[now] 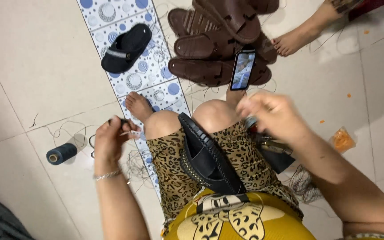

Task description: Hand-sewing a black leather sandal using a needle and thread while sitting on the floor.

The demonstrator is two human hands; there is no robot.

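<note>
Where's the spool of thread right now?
In the head view, the dark blue thread spool lies on its side on the pale floor tiles at far left, just beyond the left hand, beside loose thread loops.

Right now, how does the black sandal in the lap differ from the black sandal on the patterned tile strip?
The lap sandal stands on edge, wedged between the knees; the floor sandal lies flat, strap up. The lap sandal has stitching along its rim; the floor sandal shows a pale stripe on its strap. Both are black, and neither hand touches either.
</note>
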